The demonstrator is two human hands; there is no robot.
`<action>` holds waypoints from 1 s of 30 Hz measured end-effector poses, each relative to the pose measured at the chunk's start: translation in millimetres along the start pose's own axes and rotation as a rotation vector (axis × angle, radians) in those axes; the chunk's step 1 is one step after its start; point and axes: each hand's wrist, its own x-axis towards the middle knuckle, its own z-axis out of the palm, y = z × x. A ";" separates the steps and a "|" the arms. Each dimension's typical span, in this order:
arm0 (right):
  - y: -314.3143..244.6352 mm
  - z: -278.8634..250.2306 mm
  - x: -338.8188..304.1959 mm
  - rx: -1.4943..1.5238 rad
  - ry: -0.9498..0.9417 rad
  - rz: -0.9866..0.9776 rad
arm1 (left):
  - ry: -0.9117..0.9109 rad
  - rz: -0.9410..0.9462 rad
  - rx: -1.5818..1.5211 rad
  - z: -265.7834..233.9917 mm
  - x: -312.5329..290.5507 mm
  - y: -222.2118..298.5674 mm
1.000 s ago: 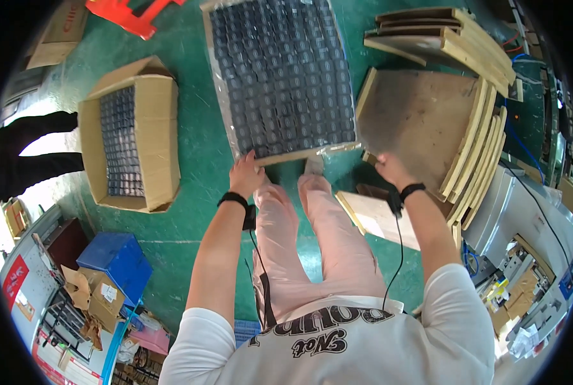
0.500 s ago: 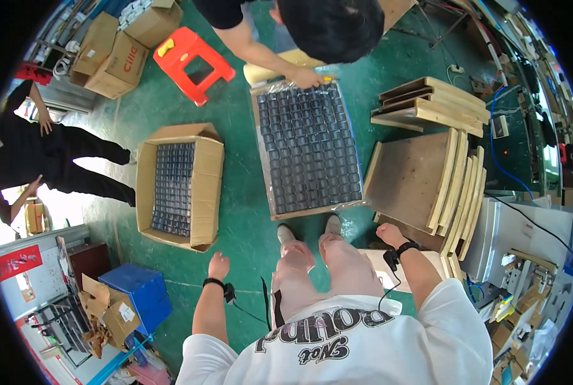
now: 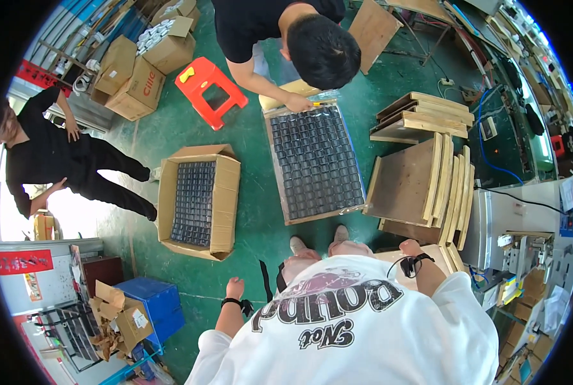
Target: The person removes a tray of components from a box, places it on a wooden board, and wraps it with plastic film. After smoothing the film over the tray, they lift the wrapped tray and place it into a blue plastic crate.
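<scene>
My left hand [image 3: 235, 287] hangs over the green floor at my side, fingers curled in, with nothing seen in it. My right hand [image 3: 411, 248], likewise curled and holding nothing visible, is nearest to the stacked wooden trays [image 3: 407, 179]. In front of my feet lies a wood-edged board [image 3: 289, 222] covered with rows of dark, glossy small parts [image 3: 315, 160] under clear film. Across from me a co-worker bends over its far edge, and that person's hand [image 3: 298, 102] holds a small yellow tool [image 3: 316, 104] there.
Left of the board stands an open cardboard box [image 3: 225, 208] filled with similar dark parts. Beyond it are a red plastic stool [image 3: 210, 93] and a standing person in black [image 3: 62, 151]. A blue box [image 3: 155, 308] sits lower left; metal equipment [image 3: 491, 224] stands at right.
The view has shifted, and my torso now covers more of my legs. Both my hands hang lower in the picture. The co-worker's hand with the yellow tool stays at the board's far edge.
</scene>
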 end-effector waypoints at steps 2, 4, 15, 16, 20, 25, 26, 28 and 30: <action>-7.9 -7.8 0.9 -0.287 -0.123 -0.173 | 0.011 0.004 -0.019 -2.3 10.4 10.4; -18.3 -8.9 -1.0 -0.426 -0.187 -0.254 | 0.004 0.079 -0.028 -5.3 19.0 18.7; -33.0 -34.4 35.3 -0.176 0.017 -0.196 | -0.094 0.124 -0.002 -8.5 31.5 46.7; -21.3 -25.5 40.5 -0.133 0.093 -0.214 | -0.096 0.128 0.004 -10.9 31.8 50.0; -14.5 -14.9 44.8 -0.108 0.196 -0.252 | -0.097 0.125 -0.016 -10.4 30.7 47.7; -38.6 -37.3 40.5 -0.121 -0.065 -0.103 | -0.010 0.169 -0.095 -10.1 26.0 41.7; -43.4 -39.1 39.7 -0.130 -0.059 -0.116 | -0.001 0.159 -0.091 -12.3 23.2 42.9; -38.8 -34.1 40.1 -0.081 0.072 -0.276 | 0.028 0.144 -0.110 -14.1 15.5 44.4; -20.2 -37.3 53.3 -0.536 -0.144 -0.927 | 0.000 0.130 -0.122 -17.1 8.2 48.3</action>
